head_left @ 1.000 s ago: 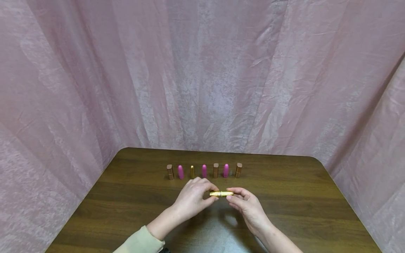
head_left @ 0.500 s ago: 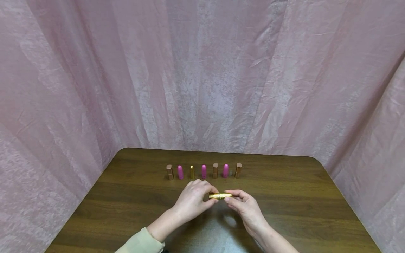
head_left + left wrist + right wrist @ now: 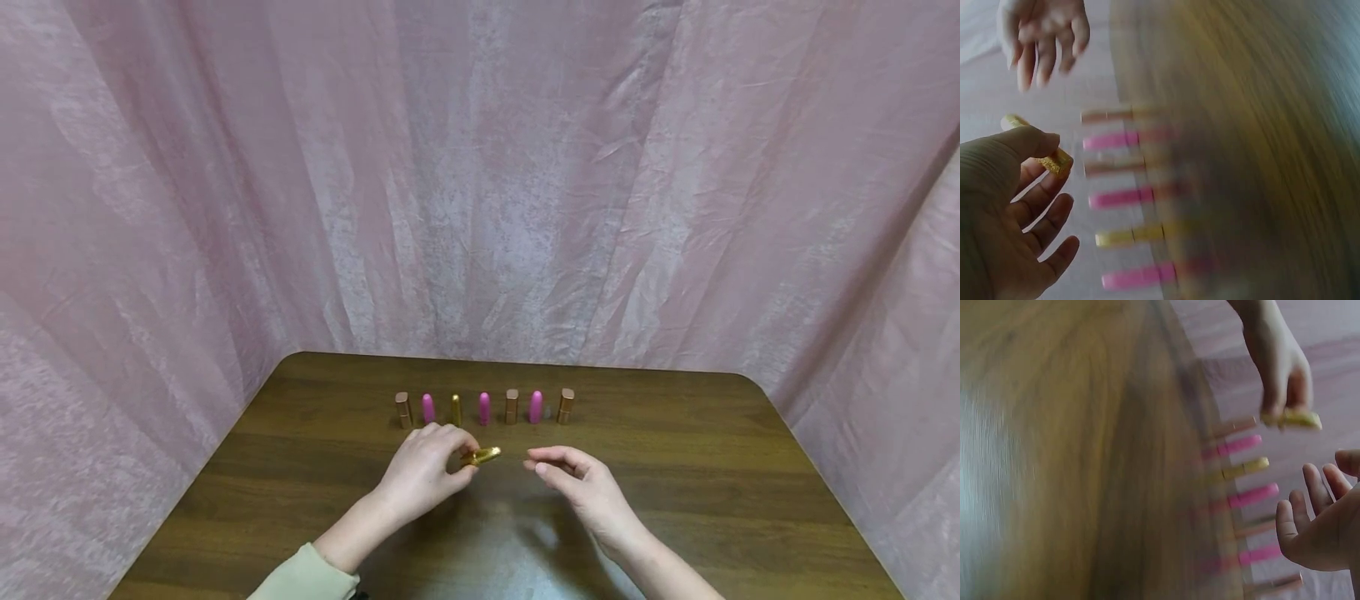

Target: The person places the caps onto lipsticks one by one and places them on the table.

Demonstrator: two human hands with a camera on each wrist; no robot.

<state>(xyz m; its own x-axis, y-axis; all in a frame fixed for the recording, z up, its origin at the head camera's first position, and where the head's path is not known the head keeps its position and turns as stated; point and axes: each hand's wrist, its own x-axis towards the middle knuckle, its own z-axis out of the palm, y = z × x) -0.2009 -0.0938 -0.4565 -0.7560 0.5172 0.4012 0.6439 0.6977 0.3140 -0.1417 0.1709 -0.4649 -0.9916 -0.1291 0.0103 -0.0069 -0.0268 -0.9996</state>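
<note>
In the head view my left hand point(image 3: 426, 470) pinches a shiny gold lipstick tube point(image 3: 486, 455) between thumb and forefinger, its rounded end pointing right. The left wrist view shows the same lipstick point(image 3: 1057, 162) clear of the table, with the other fingers of that hand loosely spread. Some distance to its right, my right hand point(image 3: 594, 498) hovers with nothing in it, fingers relaxed and apart from the thumb. Behind both hands, several lipsticks stand upright in a row, among them a slim gold one point(image 3: 456, 409), a pink one point(image 3: 484, 408) and a copper square one point(image 3: 512, 407).
The row stands on a brown wooden table point(image 3: 675, 467), from a copper lipstick point(image 3: 403, 409) on the left to another copper lipstick point(image 3: 566, 407) on the right. A pink curtain point(image 3: 495, 183) hangs behind the table. Both wrist views are partly blurred.
Both hands held the gold lipstick earlier. My right hand has let go of it, and my left hand has moved left with it, leaving a gap between the hands.
</note>
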